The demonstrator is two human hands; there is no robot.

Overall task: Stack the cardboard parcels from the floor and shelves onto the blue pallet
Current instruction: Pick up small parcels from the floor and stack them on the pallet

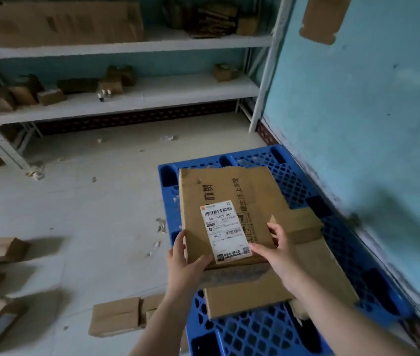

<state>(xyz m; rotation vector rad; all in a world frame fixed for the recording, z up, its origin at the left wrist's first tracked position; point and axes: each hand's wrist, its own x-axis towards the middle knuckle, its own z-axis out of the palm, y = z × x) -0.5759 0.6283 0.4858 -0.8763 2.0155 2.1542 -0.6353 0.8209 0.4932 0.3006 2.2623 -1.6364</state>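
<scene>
Pale concrete floor (88, 201) meets a turquoise wall (358, 111), with the blue pallet (293, 181) against it. Both hands grasp a flat cardboard parcel (229, 191) above the pallet, left hand (183, 260) on its near-left corner, right hand (278, 250) on its right edge. Its white shipping label (225, 231) reads "507-H407 041" and "H407".

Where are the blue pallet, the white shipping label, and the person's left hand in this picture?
blue pallet (260, 332): head view, on its bare grid near the front.
white shipping label (225, 231): head view, middle of the sticker on the held parcel.
left hand (183, 263): head view, back of the hand at the parcel's near left corner.
</scene>
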